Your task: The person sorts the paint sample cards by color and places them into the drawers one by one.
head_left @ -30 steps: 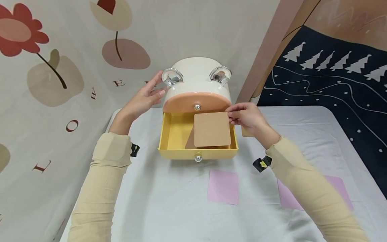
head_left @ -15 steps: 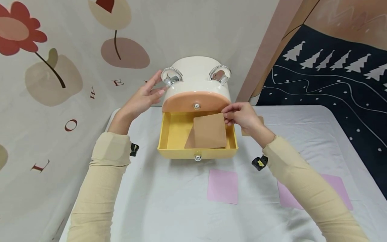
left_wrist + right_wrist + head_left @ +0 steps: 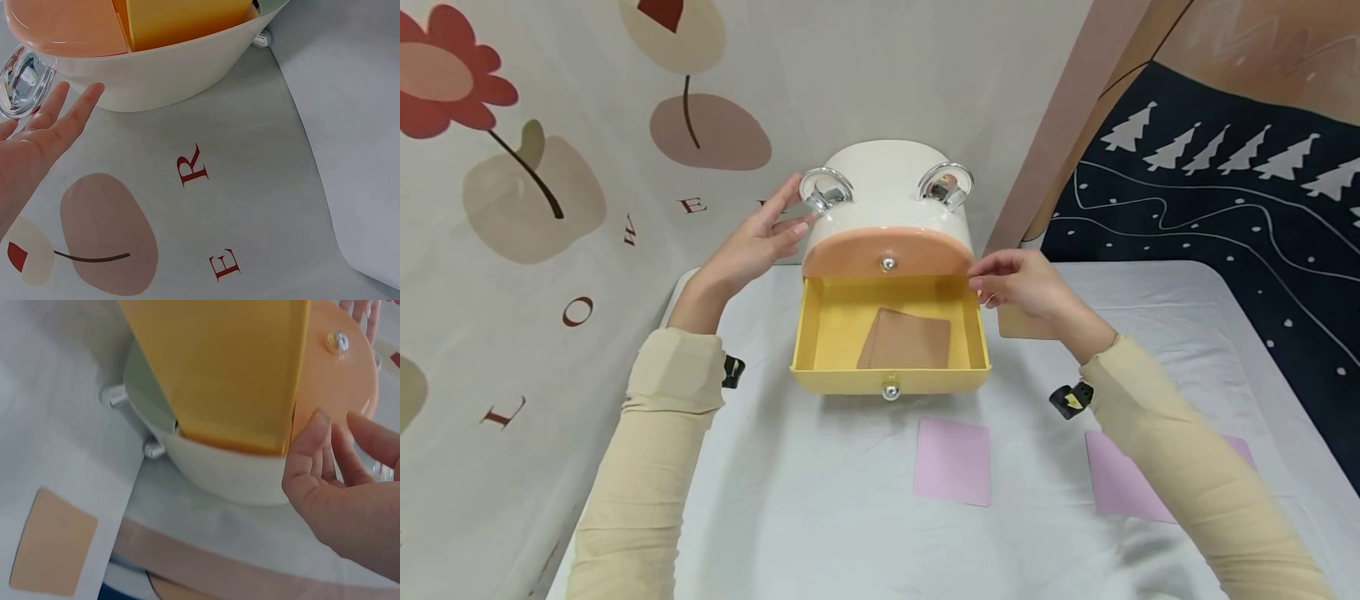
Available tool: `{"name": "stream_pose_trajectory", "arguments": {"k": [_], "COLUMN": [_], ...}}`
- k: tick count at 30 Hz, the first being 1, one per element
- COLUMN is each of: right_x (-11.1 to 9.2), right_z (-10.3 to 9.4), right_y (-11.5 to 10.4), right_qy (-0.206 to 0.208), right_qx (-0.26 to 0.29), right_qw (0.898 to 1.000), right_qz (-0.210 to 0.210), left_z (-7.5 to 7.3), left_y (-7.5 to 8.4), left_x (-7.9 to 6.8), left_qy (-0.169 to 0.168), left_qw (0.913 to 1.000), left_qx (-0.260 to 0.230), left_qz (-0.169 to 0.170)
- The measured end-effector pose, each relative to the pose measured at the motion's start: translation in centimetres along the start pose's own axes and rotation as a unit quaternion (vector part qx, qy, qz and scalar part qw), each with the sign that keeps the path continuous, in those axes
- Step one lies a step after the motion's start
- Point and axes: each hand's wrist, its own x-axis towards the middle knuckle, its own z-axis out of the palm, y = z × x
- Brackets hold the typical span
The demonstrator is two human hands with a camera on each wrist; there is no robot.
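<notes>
A white tabletop cabinet [image 3: 886, 187] with two shiny silver ears stands against the wall. Its peach upper front [image 3: 850, 254] is closed, while the yellow drawer [image 3: 842, 304] below is pulled out. Two brown square cards [image 3: 917, 343] lie overlapping inside the drawer, near its front. My left hand [image 3: 756, 243] rests its fingertips by the cabinet's left side, just under the ear, fingers fairly straight. Beside the drawer's back right corner is my right hand [image 3: 1026, 287], fingers loosely bent with nothing between them; the right wrist view shows bare fingertips [image 3: 320, 419] near the drawer's side.
A pink card [image 3: 952, 462] lies in front of the drawer. Further right, a larger pink shape [image 3: 1120, 475] is partly under my right sleeve. Behind the right hand lies a tan card [image 3: 1022, 325]. A printed wall sheet [image 3: 715, 208] borders the white-covered surface at the left.
My right hand let go of a brown card, which dropped onto the one in the drawer, and moved right, out past the drawer's edge. The left hand stayed put.
</notes>
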Motion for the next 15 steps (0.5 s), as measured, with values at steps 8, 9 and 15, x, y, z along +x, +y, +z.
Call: {"name": "stream_pose_trajectory", "arguments": {"k": [8,9,15], "right_x": [-0.2,-0.2,0.6], "right_z": [-3.3,-3.9,-6.7], "right_y": [1.0,1.3,4.4], "right_qy": [0.027,0.030,0.042], "right_qx": [-0.024,-0.026,-0.055], "right_qw": [0.999,0.999,0.998], "right_qz": [-0.023,-0.022,0.000], "left_z": [0.0,0.0,0.0], "left_y": [-0.1,-0.1,-0.2], "left_x": [0.0,0.0,0.0], "left_qy": [0.000,0.000,-0.002], "left_qw": [1.0000,1.0000,1.0000], "left_qx": [-0.001,0.000,0.000], "left_qz": [0.001,0.001,0.005]}}
